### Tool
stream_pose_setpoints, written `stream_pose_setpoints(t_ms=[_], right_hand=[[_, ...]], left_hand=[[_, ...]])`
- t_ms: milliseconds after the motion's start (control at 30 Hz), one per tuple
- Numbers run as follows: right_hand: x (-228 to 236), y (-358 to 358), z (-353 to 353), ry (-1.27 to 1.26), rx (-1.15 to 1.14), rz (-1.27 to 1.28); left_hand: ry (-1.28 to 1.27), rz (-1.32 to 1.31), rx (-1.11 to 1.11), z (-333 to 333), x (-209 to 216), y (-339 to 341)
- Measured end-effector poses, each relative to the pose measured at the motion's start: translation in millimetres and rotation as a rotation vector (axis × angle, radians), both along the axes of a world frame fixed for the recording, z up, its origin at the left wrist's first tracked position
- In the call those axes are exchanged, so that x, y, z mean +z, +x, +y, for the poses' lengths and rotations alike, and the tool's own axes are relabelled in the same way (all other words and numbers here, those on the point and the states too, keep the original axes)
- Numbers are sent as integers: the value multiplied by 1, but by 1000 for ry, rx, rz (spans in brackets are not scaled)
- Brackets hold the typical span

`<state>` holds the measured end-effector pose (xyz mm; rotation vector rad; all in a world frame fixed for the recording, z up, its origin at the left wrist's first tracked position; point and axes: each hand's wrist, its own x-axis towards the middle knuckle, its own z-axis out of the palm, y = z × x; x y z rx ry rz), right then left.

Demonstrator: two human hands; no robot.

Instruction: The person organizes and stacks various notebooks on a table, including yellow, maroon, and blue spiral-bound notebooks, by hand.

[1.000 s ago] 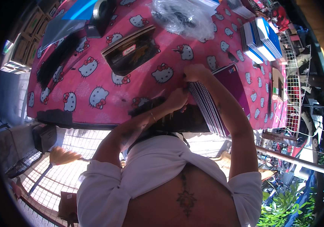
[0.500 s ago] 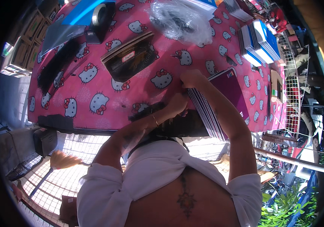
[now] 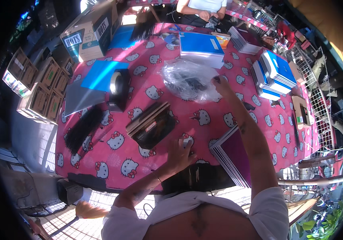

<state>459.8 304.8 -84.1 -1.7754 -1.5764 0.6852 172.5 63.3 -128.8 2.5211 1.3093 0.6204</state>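
Observation:
My right hand (image 3: 221,86) reaches across the table to the right edge of a crumpled clear plastic bag (image 3: 189,80), its fingers curled on the plastic. Closer to me, my left hand (image 3: 180,155) is over the pink patterned tablecloth (image 3: 129,168), fingers apart and holding nothing. Beyond that hand lies a dark brown box (image 3: 155,130), tilted, with folded flaps. A stack of purple spiral notebooks (image 3: 235,158) sits near the front edge, partly under my right forearm.
Blue notebooks (image 3: 201,46) are stacked behind the bag, with more blue notebooks (image 3: 273,74) at right. A tape dispenser (image 3: 118,90), black bristles (image 3: 84,130) and blue sheets (image 3: 104,75) occupy the left. Cartons (image 3: 91,34) stand at far left. Another person (image 3: 203,10) sits across the table.
My right hand has left the purple notebooks and moved forward to the plastic bag. My left hand has shifted slightly away from the notebooks and opened. The view has tilted up, showing more of the far table.

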Motion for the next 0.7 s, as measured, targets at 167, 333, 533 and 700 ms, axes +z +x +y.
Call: stream_pose_setpoints(t_ms=[167,333,533,700], right_hand=[[-35,-25,10,-83,618,-186],[18,-73,-28,-577,783,-182],[35,-22,3,-325,214,524],[10,-42,39,-306,0,591]], left_hand=[[333,-400,72,145,67,41],[430,-202,86,242,26,48],[151,327,197,219,-16,42],[396,-98,111,207,8,49]])
